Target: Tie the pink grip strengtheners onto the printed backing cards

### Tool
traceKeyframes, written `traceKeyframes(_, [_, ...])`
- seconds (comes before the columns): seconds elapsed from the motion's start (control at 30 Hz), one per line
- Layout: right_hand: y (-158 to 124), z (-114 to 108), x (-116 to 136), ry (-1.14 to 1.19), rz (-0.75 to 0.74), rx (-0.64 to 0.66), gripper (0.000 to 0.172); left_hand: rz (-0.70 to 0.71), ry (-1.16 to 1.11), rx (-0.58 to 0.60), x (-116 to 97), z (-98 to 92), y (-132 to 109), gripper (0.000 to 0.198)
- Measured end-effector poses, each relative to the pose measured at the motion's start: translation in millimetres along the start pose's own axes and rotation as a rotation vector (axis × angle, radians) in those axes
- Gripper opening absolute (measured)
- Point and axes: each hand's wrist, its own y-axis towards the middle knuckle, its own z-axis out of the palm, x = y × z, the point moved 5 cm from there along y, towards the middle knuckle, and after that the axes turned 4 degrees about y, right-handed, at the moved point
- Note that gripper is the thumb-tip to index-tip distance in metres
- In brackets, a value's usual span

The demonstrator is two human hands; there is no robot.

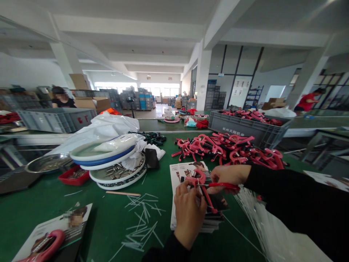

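Observation:
My left hand (189, 211) is closed over a pink-handled tool (201, 178) lying on a printed card. The card tops a stack of printed cards (174, 182). In my right hand (227, 176) is a pair of red-handled scissors (225, 186), fingers wrapped round the handles. Their tip points left at the pink tool, close to my left fingertips. A bundle of thin white cable ties (249, 207) lies beneath my right forearm. Cut-off tie ends (144, 233) are scattered left of the stack.
Behind my hands is a heap of pink tools (215, 145), with a grey crate (248, 129) holding more. At left are stacked round trays (105, 154) of metal parts, a red dish (73, 176) and a carded pink tool (50, 243). Two people work farther back.

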Motion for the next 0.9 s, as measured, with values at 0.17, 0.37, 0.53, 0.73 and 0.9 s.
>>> traceKeyframes(0.17, [2.2,-4.8,-1.7,-0.073,-0.005,-0.034,0.058,0.018,0.002,-0.019,-0.3,1.4,-1.9,0.01])
traceKeyframes(0.37, [4.6,-6.1,2.2,-0.199,-0.126,-0.152,0.054,0.022,-0.007,-0.023,-0.7,-1.4,-3.1,0.01])
traceKeyframes(0.53, [1.1,2.5,-2.6,-0.191,-0.192,-0.178,0.051,0.051,-0.029,-0.035,-3.3,-4.8,-7.1,0.009])
traceKeyframes(0.73, [-9.1,6.7,-15.2,-0.103,-0.12,-0.108,0.058,0.024,-0.283,-0.112,7.4,-8.7,-4.2,0.01])
traceKeyframes(0.9, [-28.9,5.9,-1.7,-0.244,-0.172,-0.103,0.058,-0.259,-0.327,-0.383,68.8,-35.1,1.2,0.011])
